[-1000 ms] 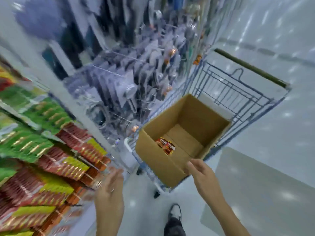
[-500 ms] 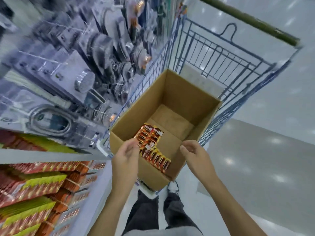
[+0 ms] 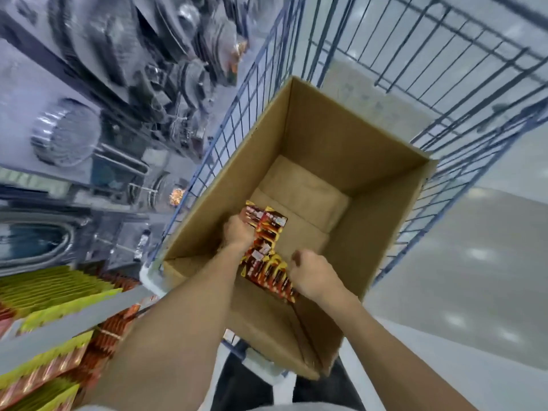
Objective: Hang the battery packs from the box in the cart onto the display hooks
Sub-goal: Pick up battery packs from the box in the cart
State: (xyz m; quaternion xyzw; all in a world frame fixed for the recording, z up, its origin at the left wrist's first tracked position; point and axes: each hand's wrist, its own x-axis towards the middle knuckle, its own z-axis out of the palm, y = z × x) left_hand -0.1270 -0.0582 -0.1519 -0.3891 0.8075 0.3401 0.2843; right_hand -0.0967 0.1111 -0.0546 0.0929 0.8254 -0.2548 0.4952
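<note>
pickup step: your left hand (image 3: 238, 232) and right hand (image 3: 311, 271) each curled round battery packs (image 3: 268, 229) in the box (image 3: 326, 129); next, lift them clear.

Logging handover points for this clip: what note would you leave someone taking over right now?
Left hand: down in the box, gripping the battery packs.
Right hand: fingers curled on the packs' near end.
The box sits in the cart; the packs lie on its floor.
Done: packs reached.
Left: lift them out and hang them on the display.
</note>
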